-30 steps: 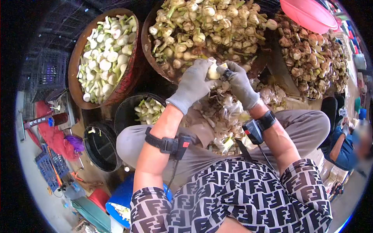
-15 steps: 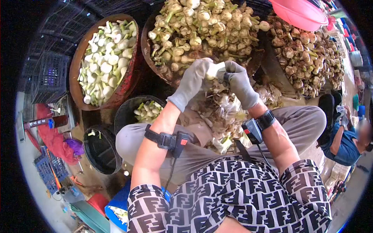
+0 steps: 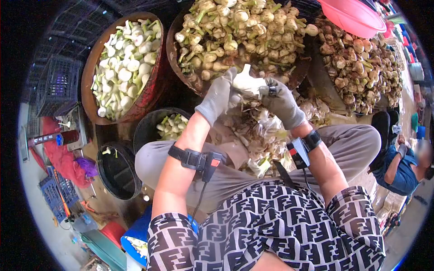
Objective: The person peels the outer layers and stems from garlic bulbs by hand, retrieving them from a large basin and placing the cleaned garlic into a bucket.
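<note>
A pale garlic bulb (image 3: 247,84) with a short stem sticks up between my hands, its skin white. My left hand (image 3: 219,97), in a grey glove, is closed around the bulb's left side. On the right, my gloved right hand (image 3: 284,105) is closed on a small dark tool (image 3: 271,90) whose light-coloured end meets the bulb; its exact kind is hard to make out. Loose garlic skins (image 3: 264,131) heap up below the hands, between my legs. Just beyond the hands, a wide basin (image 3: 172,54) holds a large pile of untrimmed garlic bulbs (image 3: 239,31).
At left, a rusty red tub (image 3: 88,88) holds clean white garlic. Nearer stand two black buckets (image 3: 135,183) (image 3: 141,128) with some garlic inside. A darker garlic heap (image 3: 361,67) lies at right under a pink basin (image 3: 350,18). Another person (image 3: 401,167) sits far right.
The garlic bulb has turned: its stem pointed right toward my right hand and now points up. My right hand has dropped slightly, and the dark tool shows against the bulb's right side.
</note>
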### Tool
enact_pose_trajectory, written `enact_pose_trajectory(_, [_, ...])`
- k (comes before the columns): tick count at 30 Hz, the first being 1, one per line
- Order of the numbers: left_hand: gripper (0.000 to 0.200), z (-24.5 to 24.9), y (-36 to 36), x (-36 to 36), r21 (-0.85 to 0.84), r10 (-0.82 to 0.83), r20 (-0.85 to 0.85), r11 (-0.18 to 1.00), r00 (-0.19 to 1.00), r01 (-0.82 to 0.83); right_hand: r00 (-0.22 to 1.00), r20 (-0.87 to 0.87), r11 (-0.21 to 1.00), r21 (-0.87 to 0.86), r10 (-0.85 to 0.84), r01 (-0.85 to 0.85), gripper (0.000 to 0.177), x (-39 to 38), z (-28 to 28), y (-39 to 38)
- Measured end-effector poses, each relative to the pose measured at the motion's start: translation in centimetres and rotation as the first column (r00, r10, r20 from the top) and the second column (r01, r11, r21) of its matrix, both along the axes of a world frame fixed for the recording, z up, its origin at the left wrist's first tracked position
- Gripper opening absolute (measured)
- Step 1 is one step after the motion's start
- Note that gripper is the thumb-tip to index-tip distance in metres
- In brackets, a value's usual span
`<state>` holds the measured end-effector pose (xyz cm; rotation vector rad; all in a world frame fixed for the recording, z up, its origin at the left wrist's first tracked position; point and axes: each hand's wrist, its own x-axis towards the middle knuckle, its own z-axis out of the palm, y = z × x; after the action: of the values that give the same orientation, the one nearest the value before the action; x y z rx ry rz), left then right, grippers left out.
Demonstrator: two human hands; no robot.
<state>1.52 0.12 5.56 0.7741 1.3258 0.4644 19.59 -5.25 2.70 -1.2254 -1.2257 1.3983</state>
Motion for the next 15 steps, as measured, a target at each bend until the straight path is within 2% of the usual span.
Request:
enact_pose_trajectory(1, [0.050, 0.2, 0.2, 0.0, 0.007, -0.019, -0.068, 1.000, 0.998, 0.020, 0.959, 0.280, 0.982, 0.169, 0.031, -0.081, 0.023, 0.1, -0.2, -0.1])
enact_pose_trajectory(2, [0.047, 0.5, 0.3, -0.1, 0.180, -0.008, -0.165, 0.983, 0.986, 0.038, 0.999, 0.042, 1.000, 0.025, -0.007, 0.006, 0.024, 0.1, -0.4, -0.1])
enact_pose_trajectory(3, [0.045, 0.8, 0.4, -0.1, 0.342, 0.016, -0.255, 0.937, 0.967, 0.075, 0.978, -0.190, 0.989, -0.138, -0.085, 0.059, 0.025, -0.2, -0.1, -0.1])
enact_pose_trajectory(4, [0.042, 1.1, 0.4, -0.2, 0.491, 0.058, -0.337, 0.862, 0.940, 0.123, 0.898, -0.395, 0.950, -0.304, -0.192, 0.069, 0.025, -0.5, 0.2, 0.0])
enact_pose_trajectory(5, [0.040, 1.2, 0.4, -0.4, 0.619, 0.114, -0.408, 0.763, 0.906, 0.183, 0.951, -0.259, 0.954, -0.286, -0.169, 0.092, 0.025, -0.7, 0.6, 0.0])
enact_pose_trajectory(6, [0.033, 0.5, 1.0, -0.5, 0.657, 0.092, -0.351, 0.733, 0.932, 0.176, 0.982, -0.117, 0.958, -0.265, -0.147, 0.112, 0.024, -1.1, 1.5, 0.0])
enact_pose_trajectory(7, [0.033, -0.3, 0.8, -0.4, 0.651, 0.053, -0.399, 0.719, 0.915, 0.243, 0.992, 0.028, 0.962, -0.242, -0.124, 0.127, 0.024, -1.5, 2.2, -0.1])
enact_pose_trajectory(8, [0.032, -1.0, 0.4, -0.2, 0.641, 0.016, -0.446, 0.703, 0.895, 0.307, 0.991, 0.080, 0.968, -0.217, -0.111, 0.126, 0.022, -1.8, 2.8, -0.2])
enact_pose_trajectory(9, [0.031, -0.6, 0.2, -0.1, 0.628, -0.019, -0.492, 0.684, 0.870, 0.370, 0.997, 0.023, 0.979, -0.192, -0.071, 0.074, 0.022, -1.4, 2.4, -0.2])
enact_pose_trajectory(10, [0.022, 0.0, 0.3, -0.2, 0.557, -0.086, -0.558, 0.698, 0.826, 0.449, 0.999, -0.034, 0.986, -0.164, -0.031, 0.025, 0.022, -0.5, 1.7, -0.3])
enact_pose_trajectory(11, [0.018, -0.2, 0.2, -0.4, 0.578, -0.114, -0.404, 0.738, 0.908, 0.349, 0.996, -0.091, 0.991, -0.133, 0.007, -0.019, 0.021, 0.1, 0.9, -0.5])
enact_pose_trajectory(12, [0.015, -0.2, 0.2, -0.5, 0.578, -0.133, -0.236, 0.777, 0.963, 0.249, 0.884, -0.448, 0.969, -0.247, -0.134, 0.022, 0.022, 0.3, 0.6, -0.8])
enact_pose_trajectory(13, [0.012, -0.2, 0.1, -0.5, 0.557, -0.141, -0.061, 0.817, 0.988, 0.151, 0.964, -0.253, 0.995, -0.081, -0.078, 0.060, 0.020, 1.0, 0.4, -0.9])
enact_pose_trajectory(14, [0.009, -0.1, 0.1, -0.7, 0.526, -0.149, -0.005, 0.840, 0.989, 0.129, 0.996, -0.033, 0.992, 0.083, -0.087, 0.090, 0.020, 1.7, 0.2, -1.0])
enact_pose_trajectory(15, [0.009, 0.5, 0.1, -0.8, 0.559, -0.177, 0.003, 0.816, 0.984, 0.145, 0.939, 0.317, 0.955, 0.296, -0.134, 0.036, 0.017, 2.1, 1.3, -1.3])
